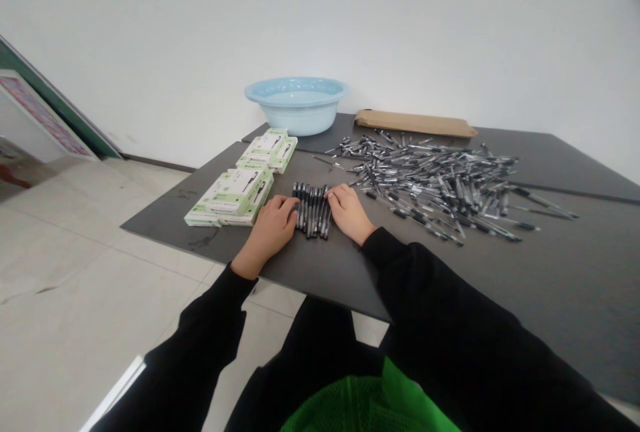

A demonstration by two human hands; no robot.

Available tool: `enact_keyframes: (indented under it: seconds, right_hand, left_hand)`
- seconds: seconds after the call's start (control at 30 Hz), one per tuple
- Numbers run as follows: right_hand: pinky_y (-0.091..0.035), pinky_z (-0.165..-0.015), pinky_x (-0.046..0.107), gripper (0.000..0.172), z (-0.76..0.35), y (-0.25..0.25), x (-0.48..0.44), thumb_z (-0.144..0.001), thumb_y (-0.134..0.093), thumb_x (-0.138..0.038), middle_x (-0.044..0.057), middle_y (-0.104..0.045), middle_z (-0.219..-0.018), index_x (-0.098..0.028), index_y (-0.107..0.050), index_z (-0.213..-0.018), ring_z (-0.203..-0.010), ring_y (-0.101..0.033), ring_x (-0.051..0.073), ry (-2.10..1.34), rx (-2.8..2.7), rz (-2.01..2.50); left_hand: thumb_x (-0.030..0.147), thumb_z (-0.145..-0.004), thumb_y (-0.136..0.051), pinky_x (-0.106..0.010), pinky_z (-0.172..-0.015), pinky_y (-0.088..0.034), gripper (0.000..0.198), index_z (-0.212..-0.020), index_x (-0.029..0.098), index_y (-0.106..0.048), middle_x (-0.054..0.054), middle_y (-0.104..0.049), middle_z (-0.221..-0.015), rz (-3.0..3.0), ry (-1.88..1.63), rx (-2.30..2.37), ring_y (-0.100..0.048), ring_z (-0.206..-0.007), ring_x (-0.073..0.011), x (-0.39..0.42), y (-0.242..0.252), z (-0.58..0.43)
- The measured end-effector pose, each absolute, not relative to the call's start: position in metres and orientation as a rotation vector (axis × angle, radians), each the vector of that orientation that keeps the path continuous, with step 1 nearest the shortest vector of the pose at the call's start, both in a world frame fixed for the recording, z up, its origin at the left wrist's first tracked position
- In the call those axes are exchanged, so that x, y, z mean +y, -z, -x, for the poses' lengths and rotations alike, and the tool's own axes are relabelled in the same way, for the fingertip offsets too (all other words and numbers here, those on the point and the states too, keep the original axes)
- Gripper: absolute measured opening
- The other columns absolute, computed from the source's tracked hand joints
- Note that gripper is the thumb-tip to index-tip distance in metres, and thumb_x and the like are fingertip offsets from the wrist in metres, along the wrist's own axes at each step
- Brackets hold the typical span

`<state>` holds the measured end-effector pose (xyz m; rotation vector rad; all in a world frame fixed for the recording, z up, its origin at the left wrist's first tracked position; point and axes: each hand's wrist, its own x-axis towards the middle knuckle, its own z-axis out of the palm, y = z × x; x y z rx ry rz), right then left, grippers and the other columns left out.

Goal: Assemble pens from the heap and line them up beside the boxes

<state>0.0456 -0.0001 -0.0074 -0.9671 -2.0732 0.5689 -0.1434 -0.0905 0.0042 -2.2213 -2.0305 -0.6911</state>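
A row of black-and-clear pens (312, 211) lies side by side on the dark grey table (320, 279), between my two hands. My left hand (273, 229) rests at the row's left side, its fingers together against the outermost pens. At the right side, my right hand (347, 211) has its bent fingertips on the upper end of the row. Both hands are closed around the row's edges. To the right spreads a large loose pile of similar pens (440, 182). Stacked green-and-white boxes (235, 192) stand just left of my left hand.
A light blue basin (300, 109) stands at the back of the table, with more green-and-white boxes (270, 149) in front of it. A flat brown cardboard piece (415, 123) lies behind the pile. The table's front edge runs beneath my forearms.
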Motion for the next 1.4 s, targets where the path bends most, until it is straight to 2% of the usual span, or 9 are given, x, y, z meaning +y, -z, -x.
enact_keyframes:
  seconds: [0.27,0.57,0.77,0.97,1.17,1.4]
  right_hand:
    - [-0.04,-0.096,0.035,0.029,-0.0457,0.0074,0.0009,-0.096,-0.038,-0.02,0.01,-0.065,-0.096,-0.017,-0.066,-0.09,-0.101,-0.056,0.022,-0.571,-2.09,0.97]
    - [-0.042,-0.096,0.036,0.032,-0.0455,0.0084,0.0014,-0.097,-0.036,-0.023,0.01,-0.064,-0.096,-0.018,-0.067,-0.09,-0.101,-0.056,0.022,-0.574,-2.082,0.963]
    - [-0.041,-0.096,0.036,0.031,-0.0454,0.008,0.0012,-0.096,-0.037,-0.021,0.011,-0.064,-0.096,-0.017,-0.067,-0.09,-0.101,-0.056,0.023,-0.563,-2.086,0.966]
    - [-0.041,-0.095,0.036,0.03,-0.0454,0.0089,0.0025,-0.096,-0.037,-0.02,0.011,-0.064,-0.097,-0.016,-0.067,-0.091,-0.101,-0.056,0.023,-0.549,-2.104,0.967]
    - [-0.041,-0.095,0.034,0.028,-0.0452,0.0085,0.0017,-0.096,-0.038,-0.02,0.01,-0.064,-0.096,-0.018,-0.066,-0.09,-0.1,-0.057,0.022,-0.545,-2.099,0.968]
    - [-0.041,-0.096,0.035,0.029,-0.0451,0.0075,0.0013,-0.096,-0.038,-0.02,0.009,-0.063,-0.096,-0.018,-0.066,-0.09,-0.101,-0.056,0.022,-0.544,-2.104,0.968]
  left_hand:
    - [0.031,-0.095,-0.044,-0.044,-0.1,-0.046,0.037,-0.125,0.018,-0.061,-0.013,-0.051,-0.116,2.218,0.737,-1.976,-0.055,-0.11,-0.0261,-0.0926,-0.0024,0.1429]
    - [0.032,-0.095,-0.045,-0.045,-0.099,-0.047,0.034,-0.12,0.021,-0.065,-0.011,-0.051,-0.112,2.243,0.722,-1.974,-0.056,-0.107,-0.0256,-0.0923,-0.002,0.1428]
    - [0.034,-0.095,-0.044,-0.046,-0.1,-0.046,0.037,-0.124,0.018,-0.061,-0.013,-0.048,-0.117,2.239,0.736,-1.979,-0.055,-0.11,-0.0273,-0.0937,-0.0044,0.141]
    - [0.033,-0.095,-0.045,-0.044,-0.103,-0.045,0.034,-0.121,0.019,-0.062,-0.012,-0.048,-0.117,2.33,0.739,-1.892,-0.053,-0.114,-0.0264,-0.094,-0.0056,0.1408]
    - [0.034,-0.095,-0.045,-0.047,-0.1,-0.045,0.032,-0.118,0.021,-0.064,-0.012,-0.049,-0.116,2.33,0.65,-1.901,-0.054,-0.112,-0.0277,-0.0938,-0.0047,0.1412]
    - [0.034,-0.094,-0.047,-0.049,-0.102,-0.042,0.034,-0.122,0.021,-0.061,-0.013,-0.046,-0.121,2.329,0.618,-1.907,-0.05,-0.118,-0.0296,-0.0961,-0.0063,0.1395]
